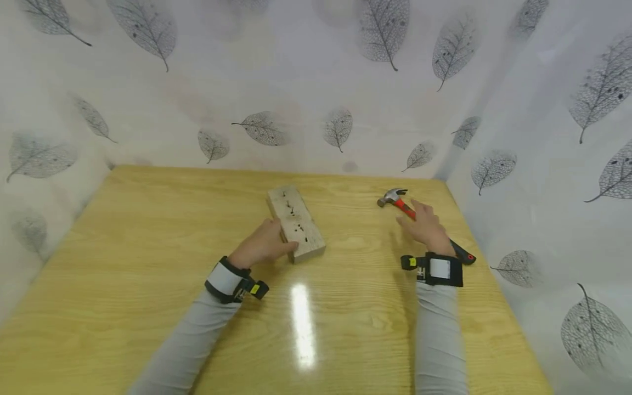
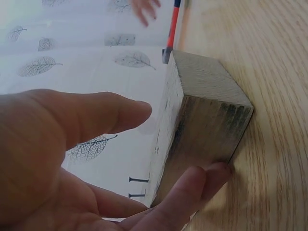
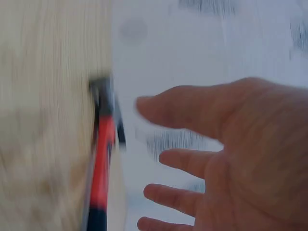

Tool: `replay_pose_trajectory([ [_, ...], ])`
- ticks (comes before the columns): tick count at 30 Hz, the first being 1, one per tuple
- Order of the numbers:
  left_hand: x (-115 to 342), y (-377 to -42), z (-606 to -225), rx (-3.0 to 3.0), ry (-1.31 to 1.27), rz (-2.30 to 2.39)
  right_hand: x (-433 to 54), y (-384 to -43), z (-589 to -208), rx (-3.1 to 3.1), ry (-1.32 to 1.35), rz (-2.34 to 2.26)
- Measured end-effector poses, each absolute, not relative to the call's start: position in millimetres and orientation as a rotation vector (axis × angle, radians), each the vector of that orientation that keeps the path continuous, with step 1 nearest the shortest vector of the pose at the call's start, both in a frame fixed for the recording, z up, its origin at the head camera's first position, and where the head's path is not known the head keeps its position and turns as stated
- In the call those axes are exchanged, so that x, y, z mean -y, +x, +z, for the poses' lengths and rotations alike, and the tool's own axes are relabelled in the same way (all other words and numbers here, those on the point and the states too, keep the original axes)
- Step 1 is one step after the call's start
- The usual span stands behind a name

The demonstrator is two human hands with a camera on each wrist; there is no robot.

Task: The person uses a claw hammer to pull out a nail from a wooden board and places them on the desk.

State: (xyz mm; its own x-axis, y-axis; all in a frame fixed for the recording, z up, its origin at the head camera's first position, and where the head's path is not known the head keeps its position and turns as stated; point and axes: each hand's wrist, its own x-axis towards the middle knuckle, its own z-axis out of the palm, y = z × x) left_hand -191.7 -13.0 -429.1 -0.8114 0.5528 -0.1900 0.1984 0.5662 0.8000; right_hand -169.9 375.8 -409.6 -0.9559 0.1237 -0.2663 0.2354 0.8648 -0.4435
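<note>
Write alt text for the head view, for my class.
A person's left hand touches a pale rectangular wooden block bearing dark nails; the right hand hovers over a red-and-black claw hammer. Both lie on a yellow wooden table.

Block [image 1: 302,218]: rough, matt wood. Hammer head [image 1: 393,195]: shiny metal. Tabletop [image 1: 355,307]: glossy, grained wood.

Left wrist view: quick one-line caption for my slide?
Left hand at a wooden block, two nails jutting from its face, right hand and hammer beyond.
</note>
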Motion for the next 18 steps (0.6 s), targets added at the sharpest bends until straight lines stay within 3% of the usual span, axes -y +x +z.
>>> replay_pose_trajectory([
  [7, 18.3, -196.7, -427.2, -2.369, 0.628, 1.092, -450.9, -139.6, -405.9, -2.672, 0.463, -0.771],
  [18, 36.0, -200.7, -411.2, -2.507, 0.578, 1.036, -477.2, -122.3, -428.2, -2.647, 0.552, -0.779],
])
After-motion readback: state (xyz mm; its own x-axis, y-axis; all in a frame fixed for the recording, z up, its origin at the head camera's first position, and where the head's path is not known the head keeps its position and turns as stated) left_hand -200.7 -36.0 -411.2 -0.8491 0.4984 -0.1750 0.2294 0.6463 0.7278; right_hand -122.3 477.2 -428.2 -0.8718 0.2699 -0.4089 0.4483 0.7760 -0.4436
